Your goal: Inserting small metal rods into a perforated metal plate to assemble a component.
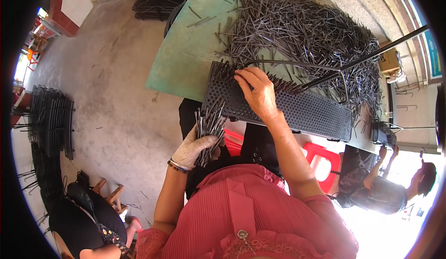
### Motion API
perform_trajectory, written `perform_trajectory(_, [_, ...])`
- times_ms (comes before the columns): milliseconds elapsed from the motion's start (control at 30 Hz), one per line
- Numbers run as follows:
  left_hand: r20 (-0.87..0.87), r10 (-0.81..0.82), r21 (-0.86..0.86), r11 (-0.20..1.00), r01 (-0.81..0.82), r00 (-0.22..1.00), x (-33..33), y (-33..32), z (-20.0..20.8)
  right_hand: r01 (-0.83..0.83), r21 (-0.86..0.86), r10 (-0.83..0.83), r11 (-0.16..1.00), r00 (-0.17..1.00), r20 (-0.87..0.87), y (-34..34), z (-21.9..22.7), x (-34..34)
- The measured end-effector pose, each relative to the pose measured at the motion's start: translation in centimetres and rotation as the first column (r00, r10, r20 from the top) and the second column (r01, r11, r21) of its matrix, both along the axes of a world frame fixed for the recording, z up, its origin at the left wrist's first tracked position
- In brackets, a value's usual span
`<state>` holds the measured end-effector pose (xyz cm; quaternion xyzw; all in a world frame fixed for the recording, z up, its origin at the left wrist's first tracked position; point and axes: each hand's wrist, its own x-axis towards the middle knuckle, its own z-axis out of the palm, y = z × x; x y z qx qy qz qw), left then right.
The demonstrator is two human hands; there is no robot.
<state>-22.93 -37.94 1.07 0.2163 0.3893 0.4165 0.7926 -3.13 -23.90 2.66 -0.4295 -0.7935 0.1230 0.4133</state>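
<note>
My left hand [193, 150], in a pale glove, is closed around a bundle of thin dark rods [211, 131] just off the near left corner of a black perforated rack [297, 110]. Bare, my right hand [257, 92] reaches over that rack, its fingertips bent together at the row of rods [225, 69] standing in the holes along the far edge. Whether a rod is pinched there is too small to make out. The rack lies across the table's near edge, and a black metal frame [297, 64] rises from its far side.
A large heap of loose dark rods [306, 31] covers much of the green table [179, 50]. Red plastic stools [323, 164] stand below it. Stacked black racks [49, 119] are at the left. One person [88, 222] sits lower left; another [383, 189] works at the right.
</note>
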Motion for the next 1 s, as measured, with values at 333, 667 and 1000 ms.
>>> perform_trajectory(333, [-0.020,-0.023,0.061,0.998,0.024,1.000,-0.2,0.1,-1.0,-0.079,0.058,0.069,0.995,0.985,0.157,0.3,0.4,-0.3])
perform_trajectory(667, [-0.025,0.000,0.065,0.998,0.002,1.000,-1.6,0.2,-1.7,-0.095,-0.379,0.104,0.920,0.995,0.002,-2.4,3.2,-0.8])
perform_trajectory(1000, [-0.068,-0.036,0.098,0.994,0.042,0.997,-3.6,0.4,-0.5,-0.133,-0.634,-0.008,0.762,0.977,-0.214,-5.2,1.9,-3.9])
